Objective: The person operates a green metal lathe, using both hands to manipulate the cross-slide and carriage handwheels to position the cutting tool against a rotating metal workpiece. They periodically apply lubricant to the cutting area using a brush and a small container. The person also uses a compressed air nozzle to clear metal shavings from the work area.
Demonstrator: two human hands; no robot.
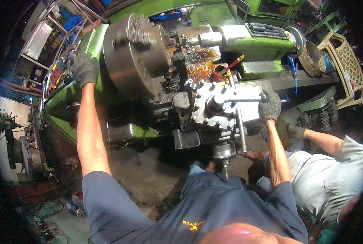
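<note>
A green metal lathe stretches across in front of me. My left hand (86, 70), in a dark grey knit glove, lies on top of the green headstock (97, 42), close to a lever (69, 67) with a dark end. To its right is the large round chuck (122, 61), its jaw area blurred. My right hand (270, 107), gloved alike, is closed at the knobbed end of the tool post lever (242, 98). That lever sits on the square, bolted tool post (201, 109). Below the post, a cylindrical holder (224, 150) carries a drill bit pointing toward me.
The tailstock (252, 38) stands behind the tool post. A red-handled brush (235, 62) rests in a small can (220, 74) near oily chips (199, 61). At right, a co-worker (323, 175) crouches with a gloved hand (297, 131) out. A beige plastic chair (348, 67) stands beyond.
</note>
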